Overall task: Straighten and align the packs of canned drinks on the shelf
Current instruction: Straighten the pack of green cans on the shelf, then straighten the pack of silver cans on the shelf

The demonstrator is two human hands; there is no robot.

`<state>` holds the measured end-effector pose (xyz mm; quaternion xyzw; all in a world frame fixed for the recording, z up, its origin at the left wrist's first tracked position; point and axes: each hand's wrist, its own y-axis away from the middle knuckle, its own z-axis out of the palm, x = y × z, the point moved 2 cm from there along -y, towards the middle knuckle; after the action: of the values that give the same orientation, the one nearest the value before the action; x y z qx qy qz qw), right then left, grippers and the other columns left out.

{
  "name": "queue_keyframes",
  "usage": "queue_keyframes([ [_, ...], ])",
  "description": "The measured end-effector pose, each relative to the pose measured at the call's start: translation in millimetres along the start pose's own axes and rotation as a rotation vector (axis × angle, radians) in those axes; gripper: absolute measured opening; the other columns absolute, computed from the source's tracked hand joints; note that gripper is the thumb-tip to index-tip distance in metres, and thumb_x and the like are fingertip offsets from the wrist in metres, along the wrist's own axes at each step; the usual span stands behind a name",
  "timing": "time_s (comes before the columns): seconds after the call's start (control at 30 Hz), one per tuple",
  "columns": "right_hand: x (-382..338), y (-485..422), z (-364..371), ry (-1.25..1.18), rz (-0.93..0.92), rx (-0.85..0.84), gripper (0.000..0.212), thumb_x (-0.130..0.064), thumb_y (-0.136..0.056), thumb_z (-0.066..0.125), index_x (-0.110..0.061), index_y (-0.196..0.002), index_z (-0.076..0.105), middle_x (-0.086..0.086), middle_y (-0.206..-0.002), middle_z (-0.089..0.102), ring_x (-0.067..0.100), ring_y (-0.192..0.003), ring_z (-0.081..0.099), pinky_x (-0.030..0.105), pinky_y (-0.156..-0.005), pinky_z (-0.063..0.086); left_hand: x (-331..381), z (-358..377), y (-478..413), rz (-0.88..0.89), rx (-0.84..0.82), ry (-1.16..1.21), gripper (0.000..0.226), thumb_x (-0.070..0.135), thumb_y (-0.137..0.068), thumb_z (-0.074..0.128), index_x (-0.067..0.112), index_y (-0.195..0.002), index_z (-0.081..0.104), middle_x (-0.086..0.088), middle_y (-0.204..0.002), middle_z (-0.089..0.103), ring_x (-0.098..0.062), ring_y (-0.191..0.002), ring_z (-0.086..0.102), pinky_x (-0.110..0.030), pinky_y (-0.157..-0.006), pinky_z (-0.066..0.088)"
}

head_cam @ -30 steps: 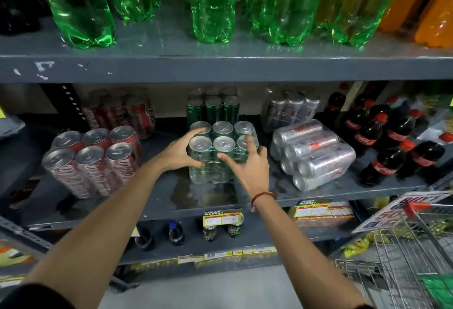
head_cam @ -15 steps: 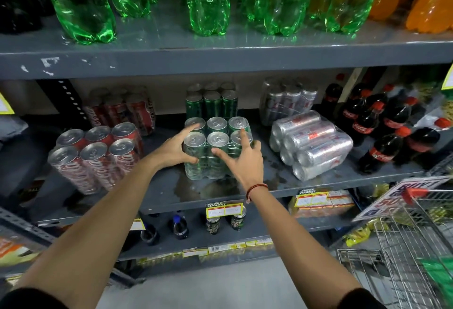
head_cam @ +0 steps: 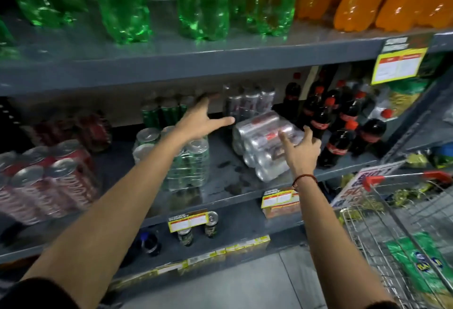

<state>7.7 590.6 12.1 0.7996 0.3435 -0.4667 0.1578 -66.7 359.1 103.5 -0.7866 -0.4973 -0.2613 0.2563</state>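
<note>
left fingers (head_cam: 220, 120): spread wide, holding nothing, hanging in the air past the far right corner of the green pack, pointing right toward the silver cans
left hand (head_cam: 196, 125): palm down, above the shelf, not touching any pack as far as visible
right fingers (head_cam: 284, 137): splayed open, empty, tips just at or touching the near right side of the toppled silver pack (a bit blurry, can't say for sure about contact)
right hand (head_cam: 302, 150): reaching in from the near right, red thread bracelet (head_cam: 304, 180) on the wrist
silver can pack (head_cam: 266, 142): lying on its side, skewed diagonally, middle shelf right of centre, dark cola bottles (head_cam: 326, 122) just beside it on the right. clearly not sorted yet
green can pack (head_cam: 188, 164): upright, centre of the shelf, near the front edge, looks squared up and done
red can pack (head_cam: 49, 186): far left, near edge, tilted toward the camera, probably needs a nudge too
back row packs (head_cam: 247, 102): red, green and silver ones against the far wall, too blurry to judge alignment
middle shelf (head_cam: 228, 176): grey metal, dark wet-looking stains between green and silver packs
shopping trolley (head_cam: 402, 210): near right, out of the way
progress guess: roughly a third in. green one fine, silver one next up (needs standing up and turning square), red one on the left after that
watch out: cola bottles crowd the silver pack, easy to knock when it gets tipped upright
</note>
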Motion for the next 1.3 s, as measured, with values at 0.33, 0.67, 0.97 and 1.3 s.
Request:
queue_keyframes([
  [0.33, 32.7, -27.6, 11.2, -0.177, 0.389, -0.197, 0.109, -0.061, -0.075, 0.065, -0.018, -0.151, -0.001, 0.026, -0.148, 0.033, 0.041, -0.132, 0.040, 0.045, -0.106, 0.035, 30.7, 111.6, -95.0, -0.162, -0.457, -0.077, 0.065, 0.039, -0.095, 0.044, 0.010, -0.147, 0.018, -0.008, -0.154, 0.025, -0.024, -0.141, 0.025, -0.025, -0.108, 0.021],
  [0.67, 30.6, -52.5, 12.4, -0.329, 0.381, -0.282, 0.111, -0.046, -0.064, 0.076, -0.014, -0.147, 0.011, 0.020, -0.138, 0.043, 0.040, -0.116, 0.053, 0.057, -0.087, 0.053, 3.2, 133.3, -104.2, -0.188, -0.408, 0.094, 0.048, 0.036, -0.090, 0.055, 0.011, -0.131, 0.051, -0.006, -0.129, 0.055, -0.023, -0.116, 0.053, -0.028, -0.097, 0.040],
  [0.97, 25.9, -59.8, -11.2, -0.186, -0.208, -0.330, 0.095, -0.036, -0.070, 0.080, -0.021, -0.143, 0.023, 0.003, -0.126, 0.058, 0.019, -0.111, 0.057, 0.036, -0.100, 0.045, -33.3, 149.8, -45.6, -0.227, 0.091, 0.341, 0.082, 0.059, -0.072, 0.066, 0.017, -0.137, 0.040, -0.010, -0.128, 0.056, -0.024, -0.117, 0.056, -0.045, -0.102, 0.044],
  [1.3, 62.1, -42.6, -18.1, -0.114, -0.441, -0.414, 0.081, -0.021, -0.073, 0.081, -0.041, -0.130, 0.027, 0.014, -0.147, 0.041, 0.025, -0.119, 0.053, 0.043, -0.104, 0.045, -25.3, 182.0, 24.2, -0.244, 0.228, 0.400, 0.090, 0.040, -0.074, 0.073, 0.011, -0.142, 0.021, -0.013, -0.137, 0.032, -0.028, -0.125, 0.046, -0.050, -0.105, 0.040],
])
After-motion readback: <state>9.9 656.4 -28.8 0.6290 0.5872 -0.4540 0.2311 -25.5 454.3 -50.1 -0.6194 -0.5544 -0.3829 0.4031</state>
